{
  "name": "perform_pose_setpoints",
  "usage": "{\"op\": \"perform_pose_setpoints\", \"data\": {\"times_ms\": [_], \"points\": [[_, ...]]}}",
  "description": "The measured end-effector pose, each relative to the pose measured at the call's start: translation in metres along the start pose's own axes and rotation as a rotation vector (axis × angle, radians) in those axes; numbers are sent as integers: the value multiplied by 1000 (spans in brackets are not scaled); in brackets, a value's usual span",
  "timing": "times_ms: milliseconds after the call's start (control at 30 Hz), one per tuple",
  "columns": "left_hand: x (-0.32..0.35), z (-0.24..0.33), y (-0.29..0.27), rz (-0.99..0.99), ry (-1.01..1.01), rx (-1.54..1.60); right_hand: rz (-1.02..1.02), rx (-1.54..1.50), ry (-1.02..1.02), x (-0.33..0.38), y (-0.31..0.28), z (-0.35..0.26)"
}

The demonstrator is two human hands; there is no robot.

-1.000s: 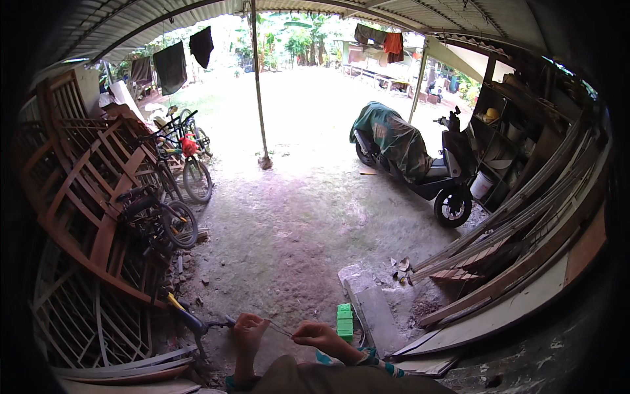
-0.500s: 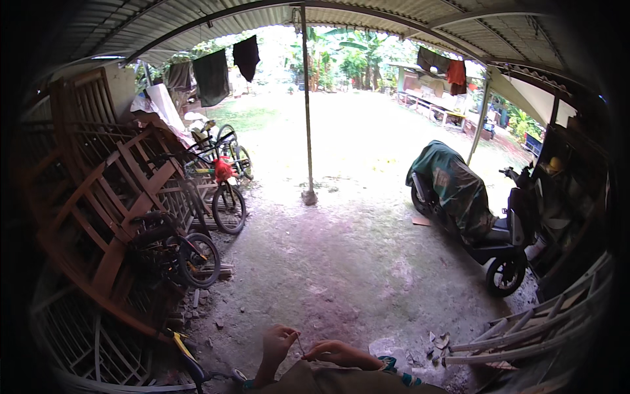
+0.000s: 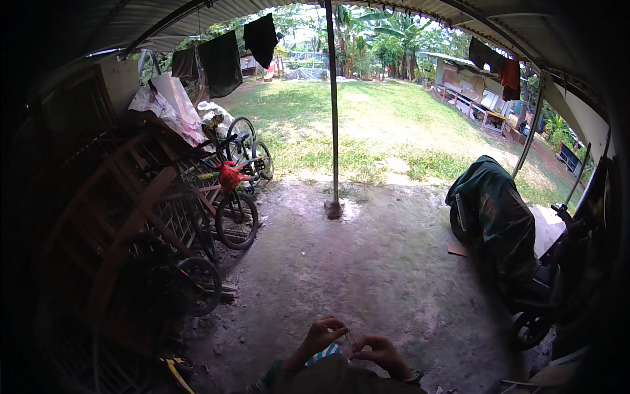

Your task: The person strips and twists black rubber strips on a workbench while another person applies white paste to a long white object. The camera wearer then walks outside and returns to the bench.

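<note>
Low in the view, my left hand (image 3: 323, 333) is closed in a pinch, its fingertips on the upper end of a thin, dark strand (image 3: 350, 339). My right hand (image 3: 382, 355), a little lower and to the right, pinches near the strand's lower end. The strand is too small to tell whether it is string, wire or something else. Just beneath my left hand shows a patch of blue-and-white striped cloth (image 3: 325, 354). A dark rounded shape at the bottom edge hides part of my forearms.
Bicycles (image 3: 237, 220) and wooden frames (image 3: 141, 197) lean along the left. A covered motor scooter (image 3: 495, 217) stands at the right. A thin post (image 3: 334, 118) rises from the concrete floor (image 3: 308, 276) ahead, with grass beyond. Dark clothes (image 3: 221, 64) hang under the roof.
The view has shifted, so the scene sits further right, and the yard looks less bright. Both hands appear further right, still pinching at the thin strand; striped cloth now shows below them.
</note>
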State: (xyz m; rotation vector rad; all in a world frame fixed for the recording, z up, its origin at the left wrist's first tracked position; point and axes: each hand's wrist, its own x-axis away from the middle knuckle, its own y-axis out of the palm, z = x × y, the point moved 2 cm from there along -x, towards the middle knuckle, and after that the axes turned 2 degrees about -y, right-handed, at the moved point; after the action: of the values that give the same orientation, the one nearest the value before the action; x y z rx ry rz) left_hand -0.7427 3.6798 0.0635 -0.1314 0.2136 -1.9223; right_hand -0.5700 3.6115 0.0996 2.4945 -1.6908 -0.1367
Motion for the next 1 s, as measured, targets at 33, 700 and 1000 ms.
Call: {"op": "perform_pose_setpoints", "data": {"times_ms": [33, 700, 1000], "points": [[-36, 13, 5, -60, 49, 15, 66, 29, -3, -14, -21, -20], [-500, 66, 235, -657, 129, 432, 748, 348, -173, -267, -527, -58], [-680, 67, 270, -576, 98, 493, 688, 378, -256, -401, -662, -79]]}}
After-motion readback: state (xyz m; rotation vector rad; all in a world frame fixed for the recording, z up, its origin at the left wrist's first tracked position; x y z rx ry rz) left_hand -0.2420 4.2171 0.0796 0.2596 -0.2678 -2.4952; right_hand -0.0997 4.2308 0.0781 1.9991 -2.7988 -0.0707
